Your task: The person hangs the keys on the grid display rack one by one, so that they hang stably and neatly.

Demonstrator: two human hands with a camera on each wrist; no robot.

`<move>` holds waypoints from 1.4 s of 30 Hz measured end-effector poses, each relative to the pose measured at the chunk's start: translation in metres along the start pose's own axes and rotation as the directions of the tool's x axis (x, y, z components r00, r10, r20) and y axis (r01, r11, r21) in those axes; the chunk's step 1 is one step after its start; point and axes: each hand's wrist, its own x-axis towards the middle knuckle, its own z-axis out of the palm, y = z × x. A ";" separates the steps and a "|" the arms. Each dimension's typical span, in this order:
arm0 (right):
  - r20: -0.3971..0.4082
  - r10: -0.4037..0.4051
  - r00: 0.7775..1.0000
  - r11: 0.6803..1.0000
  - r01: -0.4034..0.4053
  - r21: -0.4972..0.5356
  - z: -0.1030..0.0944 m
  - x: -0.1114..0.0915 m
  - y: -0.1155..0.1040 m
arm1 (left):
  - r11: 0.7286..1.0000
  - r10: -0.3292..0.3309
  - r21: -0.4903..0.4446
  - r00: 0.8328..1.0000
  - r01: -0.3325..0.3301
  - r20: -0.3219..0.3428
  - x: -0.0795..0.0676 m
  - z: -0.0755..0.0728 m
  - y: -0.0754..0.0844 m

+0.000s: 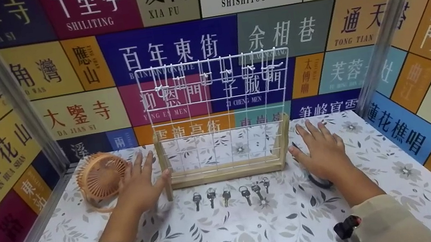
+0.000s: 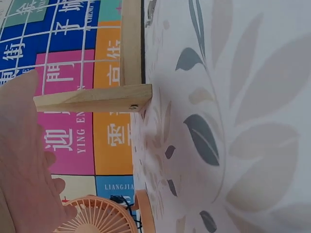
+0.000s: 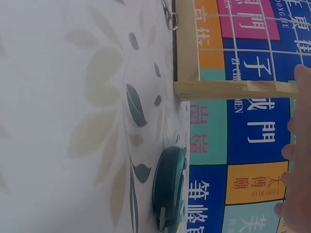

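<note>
Rack (image 1: 210,117) stands upright between the left hand (image 1: 141,184) and the right hand (image 1: 324,151). Both have fingers extended and grasp nothing; each is near a wooden post (image 1: 283,141), but if it touches, I cannot tell. Keys (image 1: 227,198) lie between the hands, on the rack's near side. To handle the rack well, I think both posts should be pinched low and evenly, keeping clear of the fan (image 1: 101,176) beside the left hand.

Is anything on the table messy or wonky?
A little: the rightmost key crowds the key beside it and sits slightly nearer the wire grid rack, so the row looks uneven. Nothing looks spilled or broken.
</note>
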 end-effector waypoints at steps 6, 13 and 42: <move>-0.181 -0.029 0.983 0.989 0.055 0.138 -0.001 -0.009 -0.014 | 0.990 0.012 -0.138 0.999 -0.016 -0.032 0.001 0.007 0.000; -0.367 -0.019 0.930 0.945 0.137 0.298 -0.001 -0.016 -0.040 | 0.929 -0.022 -0.370 1.000 0.013 -0.018 0.001 0.014 0.006; 0.049 0.025 0.999 0.803 -0.049 0.594 0.072 -0.002 -0.062 | 0.261 -0.152 -0.904 0.939 0.338 0.307 -0.004 0.047 0.004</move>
